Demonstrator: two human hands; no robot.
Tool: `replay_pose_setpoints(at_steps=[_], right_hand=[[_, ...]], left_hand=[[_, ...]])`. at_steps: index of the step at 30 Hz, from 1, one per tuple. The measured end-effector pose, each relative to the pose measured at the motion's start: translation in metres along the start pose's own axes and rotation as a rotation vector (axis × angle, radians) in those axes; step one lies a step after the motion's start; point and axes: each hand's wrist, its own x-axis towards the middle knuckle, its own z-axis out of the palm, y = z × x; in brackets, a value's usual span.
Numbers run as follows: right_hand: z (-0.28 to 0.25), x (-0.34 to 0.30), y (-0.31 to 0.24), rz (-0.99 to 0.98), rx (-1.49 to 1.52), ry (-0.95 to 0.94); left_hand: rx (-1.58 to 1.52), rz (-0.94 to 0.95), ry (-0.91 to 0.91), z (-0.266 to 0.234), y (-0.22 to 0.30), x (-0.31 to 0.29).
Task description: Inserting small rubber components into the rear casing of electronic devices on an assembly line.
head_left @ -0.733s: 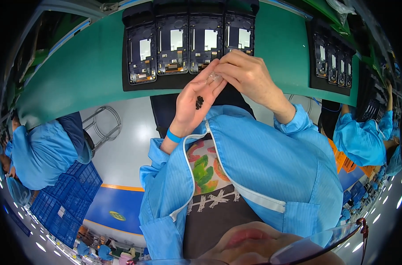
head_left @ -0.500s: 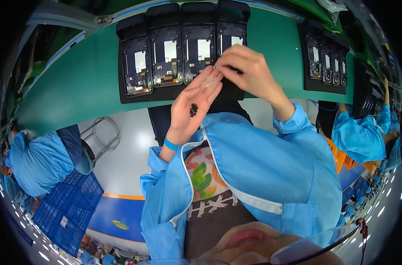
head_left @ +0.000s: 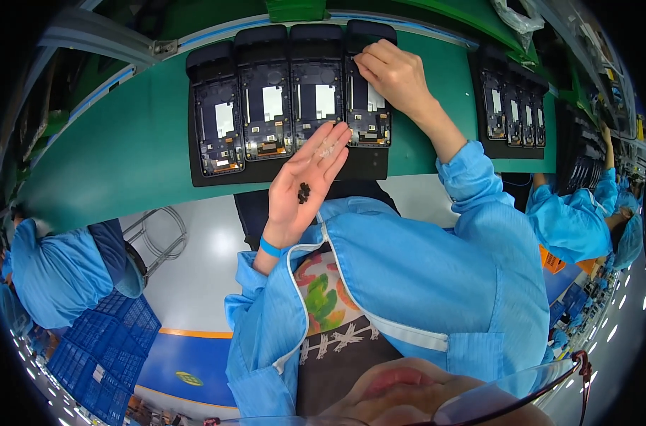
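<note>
My left hand (head_left: 289, 190) is held palm up in front of the near edge of the bench, its fingers stretched out. Small black parts (head_left: 304, 192) lie in its palm, and small clear pieces (head_left: 328, 149) rest on its fingers. My right hand (head_left: 397, 77) reaches over the upper part of the rightmost opened handheld device (head_left: 369, 133), thumb and fingertips pinched together at its upper left side. Whatever sits between those fingertips is too small to make out. Beside it stand more such opened devices (head_left: 268, 106), in a row on a black mat (head_left: 294, 169).
A second group of opened devices (head_left: 511, 106) lies farther right on the green bench (head_left: 117, 142). People in blue smocks sit to the left (head_left: 60, 270) and right (head_left: 571, 220). Blue crates (head_left: 106, 348) and a metal stool (head_left: 163, 241) stand at the left.
My right hand has left my left fingertips and moved up to the rightmost device. My left hand is slightly lower in the picture, still palm up with the small parts on it.
</note>
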Motion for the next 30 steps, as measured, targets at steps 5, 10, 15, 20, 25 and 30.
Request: replay_pose_setpoints(at_steps=[5,10,15,20,25,30], right_hand=[[-0.002,0.002,0.002,-0.090,-0.053,-0.062],[-0.008,0.007,0.002,-0.183,-0.082,-0.139],[-0.019,0.016,0.004,-0.196,-0.042,-0.243],[-0.028,0.018,-0.015,-0.034,0.124,-0.181],[-0.045,0.017,-0.073,0.088,0.670,-0.151],[-0.043,0.011,-0.085,-0.081,0.573,-0.199]], left_hand=[[-0.027,-0.004,-0.003,-0.003,0.002,-0.002],[-0.049,-0.004,-0.001,-0.005,0.004,-0.004],[-0.082,-0.004,0.014,-0.001,0.009,-0.004],[-0.156,-0.003,0.025,-0.002,0.009,-0.004],[-0.153,-0.013,0.034,-0.004,0.008,-0.004],[-0.147,-0.012,0.082,-0.006,0.005,-0.005]])
